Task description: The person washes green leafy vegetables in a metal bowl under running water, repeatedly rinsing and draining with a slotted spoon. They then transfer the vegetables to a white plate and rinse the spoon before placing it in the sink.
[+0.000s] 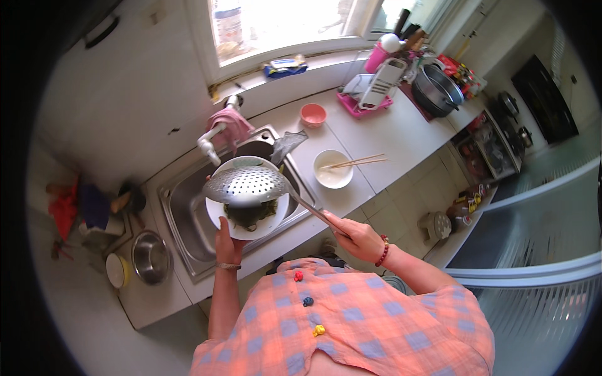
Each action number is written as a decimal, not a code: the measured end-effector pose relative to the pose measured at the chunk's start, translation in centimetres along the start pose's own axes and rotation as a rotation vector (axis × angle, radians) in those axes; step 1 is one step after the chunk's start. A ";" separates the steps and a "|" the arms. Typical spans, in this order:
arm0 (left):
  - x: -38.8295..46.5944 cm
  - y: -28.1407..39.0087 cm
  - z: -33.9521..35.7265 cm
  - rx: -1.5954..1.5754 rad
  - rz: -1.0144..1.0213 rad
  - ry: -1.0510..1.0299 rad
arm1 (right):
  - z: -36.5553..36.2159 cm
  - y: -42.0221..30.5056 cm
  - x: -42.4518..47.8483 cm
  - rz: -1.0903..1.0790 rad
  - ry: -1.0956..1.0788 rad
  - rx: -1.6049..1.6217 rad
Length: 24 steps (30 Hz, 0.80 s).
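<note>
My left hand (229, 244) grips the near rim of a white plate (214, 210) held over the steel sink (192, 214). Dark green leafy food (269, 208) lies on the plate. In my right hand (360, 237) is the handle of a perforated metal skimmer (251, 182), its round head tilted above the plate and hiding part of the food. To the right of the sink, a white bowl (324, 175) with pale contents holds a pair of chopsticks (362, 161). A small pink bowl (313, 115) stands behind it on the counter.
A white faucet (209, 145) draped with a pink cloth (233, 126) rises behind the sink. A crumpled plastic bag (288, 143) lies on the sink's right edge. A steel bowl (152, 257) sits left of the sink. Farther right are a pink rack (360, 109) and a large metal pot (435, 91).
</note>
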<state>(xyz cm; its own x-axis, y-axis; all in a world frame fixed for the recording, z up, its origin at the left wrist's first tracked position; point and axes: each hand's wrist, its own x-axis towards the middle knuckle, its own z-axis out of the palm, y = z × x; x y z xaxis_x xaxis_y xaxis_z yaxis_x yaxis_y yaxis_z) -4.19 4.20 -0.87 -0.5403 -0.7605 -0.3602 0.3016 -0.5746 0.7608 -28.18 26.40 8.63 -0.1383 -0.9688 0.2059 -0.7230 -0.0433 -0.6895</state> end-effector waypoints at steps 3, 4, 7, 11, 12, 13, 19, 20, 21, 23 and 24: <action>2.7 -0.7 4.9 -0.025 -0.065 -0.153 | -2.6 0.6 -2.2 0.059 0.119 0.005; 3.6 -1.4 7.0 -0.067 -0.047 -0.203 | -3.5 1.0 -3.0 0.071 0.158 -0.019; 6.0 -3.7 13.8 -0.069 -0.080 -0.292 | -6.6 2.9 -5.4 0.119 0.273 -0.076; 8.8 -7.8 23.9 -0.021 -0.193 -0.324 | -12.0 6.8 -8.5 0.135 0.421 -0.155; 9.0 -9.3 26.6 -0.066 -0.178 -0.369 | -13.6 7.9 -9.3 0.168 0.438 -0.158; 9.5 -10.4 29.1 -0.009 -0.249 -0.365 | -15.1 9.1 -10.1 0.203 0.455 -0.163; 10.3 -20.1 42.5 -0.052 -0.376 -0.433 | -23.8 15.9 -15.1 0.369 0.531 -0.066; 10.5 -21.7 44.2 -0.064 -0.389 -0.454 | -24.9 16.9 -15.7 0.359 0.544 -0.096; 10.8 -23.1 45.5 -0.076 -0.404 -0.475 | -25.9 17.9 -16.2 0.371 0.551 -0.101; 11.7 -25.6 47.5 -0.059 -0.432 -0.439 | -27.2 19.8 -17.0 0.409 0.563 -0.101; 12.1 -26.9 48.3 -0.049 -0.451 -0.423 | -27.6 20.6 -17.2 0.436 0.571 -0.099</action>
<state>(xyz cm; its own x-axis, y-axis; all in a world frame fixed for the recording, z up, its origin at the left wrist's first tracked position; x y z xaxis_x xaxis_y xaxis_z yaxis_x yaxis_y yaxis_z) -56.76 25.03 0.40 -0.8844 -0.2597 -0.3879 0.0014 -0.8325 0.5540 -59.39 48.92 9.99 -0.7403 -0.6132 0.2757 -0.5757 0.3664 -0.7310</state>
